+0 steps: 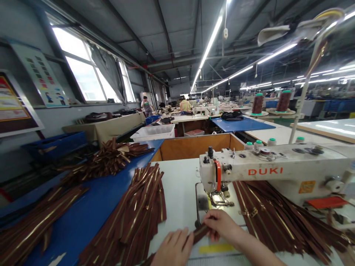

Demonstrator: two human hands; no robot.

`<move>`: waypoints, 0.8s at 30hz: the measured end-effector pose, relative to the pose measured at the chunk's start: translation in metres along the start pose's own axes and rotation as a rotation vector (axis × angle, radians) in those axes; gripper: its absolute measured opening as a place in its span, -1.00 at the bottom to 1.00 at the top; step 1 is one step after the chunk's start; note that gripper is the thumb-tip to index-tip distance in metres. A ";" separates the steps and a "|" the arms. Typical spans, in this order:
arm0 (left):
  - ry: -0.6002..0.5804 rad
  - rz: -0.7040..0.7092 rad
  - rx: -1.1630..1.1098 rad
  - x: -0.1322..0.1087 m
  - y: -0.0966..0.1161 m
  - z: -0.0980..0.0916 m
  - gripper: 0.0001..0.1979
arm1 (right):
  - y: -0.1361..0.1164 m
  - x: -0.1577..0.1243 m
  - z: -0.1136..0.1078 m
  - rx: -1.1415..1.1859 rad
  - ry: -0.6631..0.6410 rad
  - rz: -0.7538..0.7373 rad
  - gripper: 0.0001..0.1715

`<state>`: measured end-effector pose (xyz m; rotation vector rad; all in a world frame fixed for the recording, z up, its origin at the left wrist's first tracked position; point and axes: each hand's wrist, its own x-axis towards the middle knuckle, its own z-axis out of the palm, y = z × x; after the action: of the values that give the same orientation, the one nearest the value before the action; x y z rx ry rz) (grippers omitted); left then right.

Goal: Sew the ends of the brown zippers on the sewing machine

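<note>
Both my hands hold one brown zipper strip (200, 232) on the white sewing table (177, 184), just in front of the needle plate (220, 201). My left hand (173, 248) presses on the near end of the strip with fingers curled over it. My right hand (222, 225) pinches the far end close to the presser foot. The white DUKI sewing machine (277, 170) stands behind and to the right of my hands.
Piles of brown zippers lie left of the machine (138, 214), under its arm at right (285, 218), and on the blue table (91, 207) at far left. A wooden bin (194, 146) stands behind the table. Other people work at distant tables (185, 105).
</note>
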<state>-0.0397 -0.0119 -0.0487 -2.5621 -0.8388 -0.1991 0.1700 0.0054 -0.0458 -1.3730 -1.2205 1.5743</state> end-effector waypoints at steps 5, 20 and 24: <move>0.211 0.078 -0.216 0.045 0.024 0.002 -0.75 | -0.010 -0.005 -0.007 -0.047 -0.046 0.029 -0.82; 0.215 -0.095 -0.649 0.060 0.023 0.001 -0.80 | 0.004 -0.035 -0.048 -0.559 0.221 -0.585 -0.59; 0.235 -0.133 -0.714 0.062 0.023 -0.002 -0.78 | 0.001 -0.030 -0.047 -0.682 0.228 -0.627 -0.74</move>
<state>0.0241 0.0040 -0.0388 -3.0240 -0.9710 -0.9759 0.2219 -0.0131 -0.0366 -1.3102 -1.8953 0.5653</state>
